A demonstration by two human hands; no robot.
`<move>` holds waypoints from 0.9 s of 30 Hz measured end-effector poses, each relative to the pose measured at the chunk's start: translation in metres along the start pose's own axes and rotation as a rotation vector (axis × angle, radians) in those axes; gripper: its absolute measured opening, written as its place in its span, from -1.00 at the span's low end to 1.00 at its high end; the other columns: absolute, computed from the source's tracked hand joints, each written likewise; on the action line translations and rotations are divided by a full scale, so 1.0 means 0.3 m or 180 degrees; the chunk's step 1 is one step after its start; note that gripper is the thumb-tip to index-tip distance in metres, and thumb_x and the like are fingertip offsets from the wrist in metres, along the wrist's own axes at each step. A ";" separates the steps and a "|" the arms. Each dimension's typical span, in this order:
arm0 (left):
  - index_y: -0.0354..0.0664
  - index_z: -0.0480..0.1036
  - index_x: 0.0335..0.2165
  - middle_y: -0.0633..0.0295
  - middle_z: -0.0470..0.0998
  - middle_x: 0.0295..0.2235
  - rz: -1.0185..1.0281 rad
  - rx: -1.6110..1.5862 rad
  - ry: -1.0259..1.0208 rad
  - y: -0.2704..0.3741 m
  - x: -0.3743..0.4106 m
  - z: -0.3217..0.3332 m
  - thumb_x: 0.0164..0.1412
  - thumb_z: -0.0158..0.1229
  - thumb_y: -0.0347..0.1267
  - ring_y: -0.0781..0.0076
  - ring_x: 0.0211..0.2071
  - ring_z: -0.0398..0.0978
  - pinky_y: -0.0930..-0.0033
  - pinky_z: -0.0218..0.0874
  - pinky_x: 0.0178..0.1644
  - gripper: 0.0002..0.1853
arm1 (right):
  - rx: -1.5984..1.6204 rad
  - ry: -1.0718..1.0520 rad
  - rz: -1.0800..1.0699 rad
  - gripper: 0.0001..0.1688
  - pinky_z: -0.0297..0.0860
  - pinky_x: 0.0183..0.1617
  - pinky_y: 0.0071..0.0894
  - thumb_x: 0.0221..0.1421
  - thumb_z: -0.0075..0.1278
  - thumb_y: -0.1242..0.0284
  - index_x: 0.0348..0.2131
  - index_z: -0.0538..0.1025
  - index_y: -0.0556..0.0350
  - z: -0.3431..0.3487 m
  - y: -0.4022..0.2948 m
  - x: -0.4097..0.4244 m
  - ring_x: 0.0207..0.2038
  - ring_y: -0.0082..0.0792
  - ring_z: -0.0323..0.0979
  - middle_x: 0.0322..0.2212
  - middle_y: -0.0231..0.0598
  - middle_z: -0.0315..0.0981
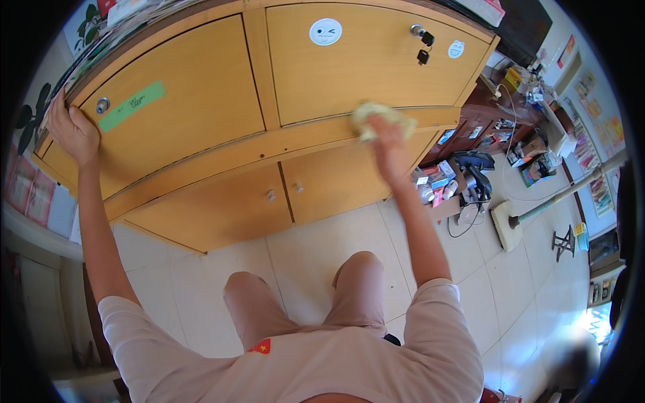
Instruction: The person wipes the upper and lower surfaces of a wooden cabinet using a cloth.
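A yellow wooden cabinet (201, 101) fills the upper part of the view. My right hand (385, 136) presses a pale yellow-green cloth (363, 118) against the rail below the right upper door (363, 75); hand and cloth are blurred. My left hand (75, 128) rests spread on the cabinet's left end, beside a lock (103, 105) and a green label strip (132, 106) that bears writing. Keys (424, 50) hang from the lock of the right upper door, between two round face stickers (325, 31). Below are two lower doors (216, 196) with small knobs.
A box of packages (441, 181) and a dark bag (476, 171) stand on the tiled floor right of the cabinet. Farther right are a pole on a pale base (506, 226) and a small folding stool (563, 243). Papers (126, 30) lie along the cabinet top.
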State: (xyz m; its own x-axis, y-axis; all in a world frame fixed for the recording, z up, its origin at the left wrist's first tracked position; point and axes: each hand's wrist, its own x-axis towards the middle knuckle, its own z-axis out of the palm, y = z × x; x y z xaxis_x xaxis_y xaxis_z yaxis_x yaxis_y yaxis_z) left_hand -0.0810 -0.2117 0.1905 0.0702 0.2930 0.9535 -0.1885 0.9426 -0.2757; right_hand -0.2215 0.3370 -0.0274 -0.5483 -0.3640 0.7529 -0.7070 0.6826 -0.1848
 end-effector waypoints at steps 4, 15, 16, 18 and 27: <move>-0.15 0.37 0.00 0.13 0.42 -0.02 0.0028 0.0011 0.0091 -0.009 -0.008 0.010 0.21 -0.18 -0.33 0.14 0.05 0.28 0.16 -0.04 0.17 -0.59 | -0.0504 0.0400 0.0598 -0.52 0.01 0.21 0.17 0.03 -0.05 0.57 0.01 0.35 0.13 -0.069 0.174 0.014 0.11 -0.04 0.23 0.02 -0.09 0.33; -0.14 0.37 0.01 0.17 0.42 -0.01 0.0035 -0.0022 0.0092 -0.032 -0.010 0.020 0.23 -0.20 -0.32 0.17 0.07 0.27 0.16 -0.07 0.19 -0.59 | 0.0543 -0.0156 -0.0284 -0.44 -0.07 0.28 0.08 -0.06 0.04 0.55 0.01 0.37 0.05 0.091 -0.372 0.007 0.18 -0.19 0.16 0.05 -0.19 0.30; -0.14 0.37 0.02 0.18 0.41 -0.01 0.0049 -0.0013 0.0093 -0.037 -0.012 0.015 0.24 -0.21 -0.32 0.17 0.07 0.27 0.16 -0.07 0.19 -0.59 | 0.0461 -0.0185 -0.0212 -0.45 -0.05 0.27 0.06 -0.05 0.04 0.57 0.01 0.37 0.04 0.075 -0.328 0.006 0.17 -0.19 0.18 0.06 -0.19 0.30; -0.14 0.36 0.02 0.18 0.41 -0.01 0.0055 -0.0006 0.0095 -0.035 -0.012 0.015 0.24 -0.21 -0.32 0.17 0.07 0.26 0.15 -0.07 0.20 -0.58 | 0.0237 -0.0073 0.0015 -0.46 -0.01 0.26 0.04 -0.03 0.03 0.58 0.01 0.37 0.04 0.037 -0.197 0.000 0.14 -0.16 0.22 0.05 -0.18 0.30; -0.21 0.37 0.00 0.08 0.44 -0.05 0.0049 0.0154 0.0068 -0.001 -0.008 0.013 0.21 -0.20 -0.34 0.10 0.03 0.30 0.15 0.00 0.14 -0.58 | -0.1513 0.0329 0.0855 -0.61 0.09 0.15 0.15 0.13 -0.11 0.32 -0.06 0.40 0.08 -0.136 0.420 0.018 -0.06 -0.15 0.38 -0.10 -0.17 0.43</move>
State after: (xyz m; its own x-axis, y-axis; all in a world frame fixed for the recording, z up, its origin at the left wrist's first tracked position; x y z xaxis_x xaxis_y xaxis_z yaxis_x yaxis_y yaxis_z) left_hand -0.0849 -0.2135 0.1888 0.0879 0.3112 0.9463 -0.2369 0.9292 -0.2836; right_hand -0.2954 0.4467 -0.0209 -0.6178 -0.0900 0.7812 -0.2560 0.9623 -0.0915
